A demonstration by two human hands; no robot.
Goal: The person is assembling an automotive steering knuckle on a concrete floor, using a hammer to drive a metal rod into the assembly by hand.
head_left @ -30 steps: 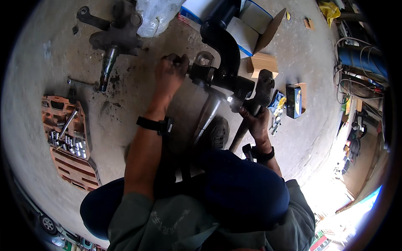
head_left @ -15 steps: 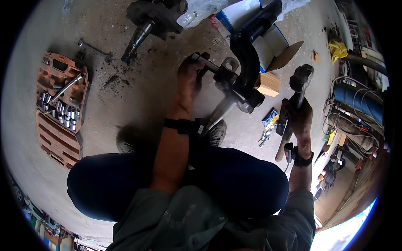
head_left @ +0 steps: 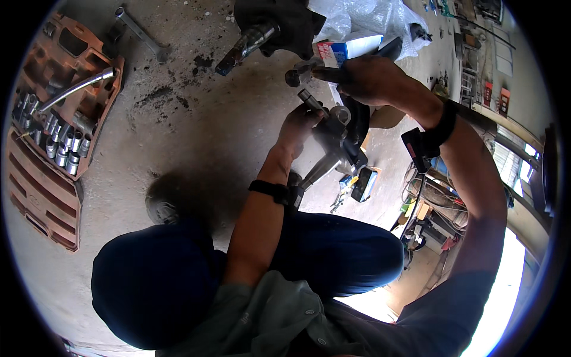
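My right hand is closed round the handle of a hammer, raised at the upper middle. The hammer's head hangs just above a short round metal pin, apart from it. My left hand is closed at this pin, whose upper end stands out past the fingers. Beside the left hand is a metal knuckle with a round eye and a tapered shaft pointing down toward my knee. A thick black curved arm runs up from the knuckle, partly hidden behind my right forearm.
An orange-brown socket case lies open at the left, with several sockets and a ratchet handle. Near it is a combination spanner. Another dark knuckle with a shaft lies at the top, beside a blue-and-white box and clear plastic wrap.
My right hand has swung the hammer up and leftward, from the right side to above the pin. My left hand stays at the pin. The view has shifted toward the right.
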